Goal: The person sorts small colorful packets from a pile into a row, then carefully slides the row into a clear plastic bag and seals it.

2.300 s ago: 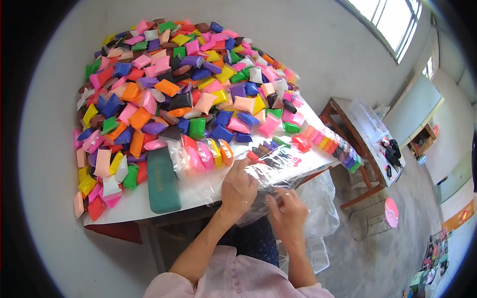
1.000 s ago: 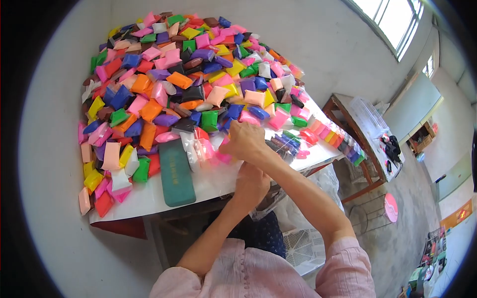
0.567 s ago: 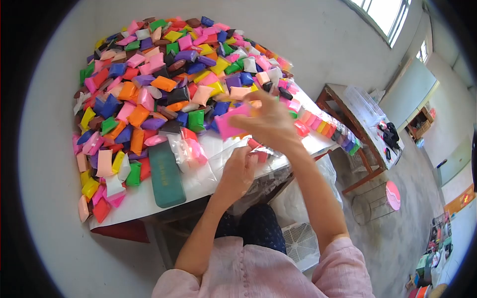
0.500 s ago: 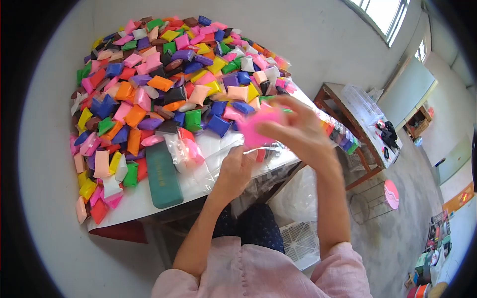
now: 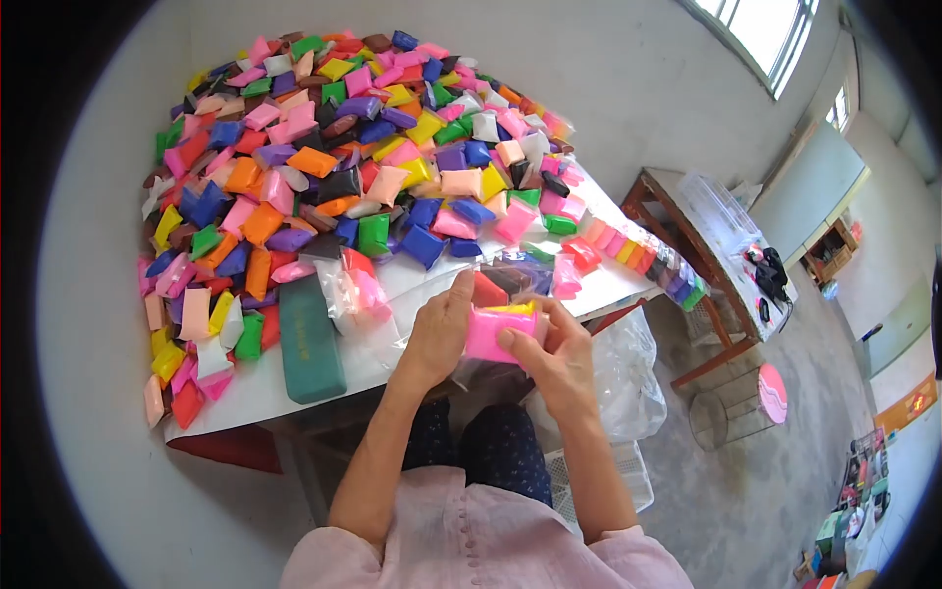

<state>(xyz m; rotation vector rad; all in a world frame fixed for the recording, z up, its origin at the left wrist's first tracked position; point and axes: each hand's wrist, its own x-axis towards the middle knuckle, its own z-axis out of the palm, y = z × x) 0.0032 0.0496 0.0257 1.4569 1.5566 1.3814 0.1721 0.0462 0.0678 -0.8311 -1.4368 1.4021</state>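
A bright pink packet (image 5: 496, 336) is pinched by my right hand (image 5: 564, 353), whose thumb presses on its face. A yellow packet (image 5: 522, 308) shows just behind it. My left hand (image 5: 439, 329) is closed at the left side of the pink packet, on the edge of a clear plastic bag (image 5: 535, 263). Red and dark packets lie in or behind that bag; the film makes it hard to tell. To the left of my left hand, another clear bag (image 5: 355, 294) with red and pink packets rests by a green box (image 5: 312, 344).
A large heap of colourful packets (image 5: 314, 162) covers the back and left of the white table (image 5: 392, 319). A row of packets (image 5: 643, 257) runs along the right edge. Beyond are a wooden table (image 5: 711, 231), a pink-topped stool (image 5: 772, 395) and a large clear bag (image 5: 628, 378).
My right hand has come down and toward my left hand with the pink packet. The yellow packet now shows behind it. My left hand has shifted slightly left.
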